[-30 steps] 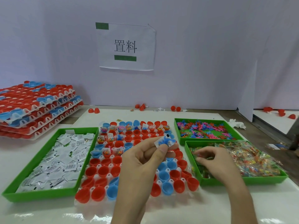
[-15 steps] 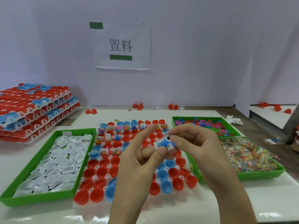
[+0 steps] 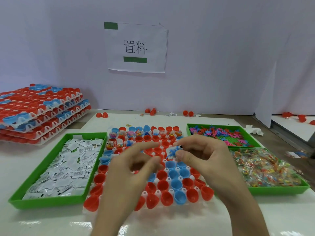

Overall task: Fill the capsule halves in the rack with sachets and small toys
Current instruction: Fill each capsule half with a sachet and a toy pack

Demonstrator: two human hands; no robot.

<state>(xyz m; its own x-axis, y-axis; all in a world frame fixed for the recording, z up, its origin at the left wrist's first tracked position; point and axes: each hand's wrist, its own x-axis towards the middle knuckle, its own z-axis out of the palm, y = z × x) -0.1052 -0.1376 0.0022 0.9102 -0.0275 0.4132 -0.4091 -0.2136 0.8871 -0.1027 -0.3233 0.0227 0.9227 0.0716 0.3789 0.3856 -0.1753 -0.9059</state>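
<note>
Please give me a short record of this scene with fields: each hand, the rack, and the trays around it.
Right hand: pinches a white sachet and a blue toy above the rack
Left hand: open, holds nothing, blurred
Rack: far rows filled; near capsule halves empty
Left of rack: green tray of sachets
Right of rack: toy tray behind, tray of clear packets in front
Far left: stack of racks

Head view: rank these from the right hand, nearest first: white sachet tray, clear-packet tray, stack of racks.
1. Clear-packet tray: just to the right of the right hand, which pinches a sachet.
2. White sachet tray: over on the left side.
3. Stack of racks: far left, at the back.
</note>
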